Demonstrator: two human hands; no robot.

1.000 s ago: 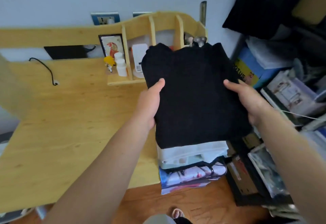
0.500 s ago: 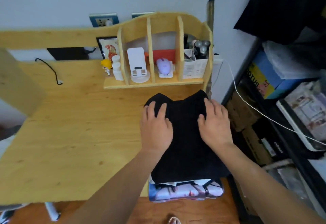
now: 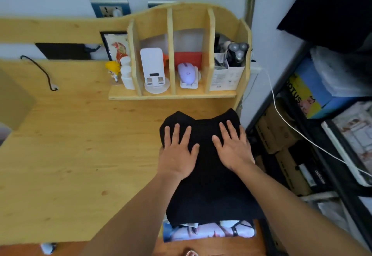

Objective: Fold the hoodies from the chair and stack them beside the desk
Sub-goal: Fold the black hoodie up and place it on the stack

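Note:
A folded black hoodie [image 3: 209, 193] lies on top of a stack at the right end of the wooden desk [image 3: 76, 155]. Under it, the printed edge of another folded garment [image 3: 207, 231] sticks out at the front. My left hand [image 3: 177, 153] rests flat on the hoodie's left half, fingers spread. My right hand [image 3: 233, 147] lies flat on its right half, fingers spread too. Neither hand grips the cloth. The chair is out of view.
A wooden organiser [image 3: 187, 54] at the desk's back holds a white stand, a purple mouse [image 3: 188, 73] and a shaver. A black cable [image 3: 43, 72] lies at the back left. A dark shelf rack [image 3: 322, 135] with boxes and a white cable [image 3: 298, 133] stands to the right.
One second ago I held the black hoodie up by both sides above the stack. It has come down onto the stack, and both hands now press flat on it.

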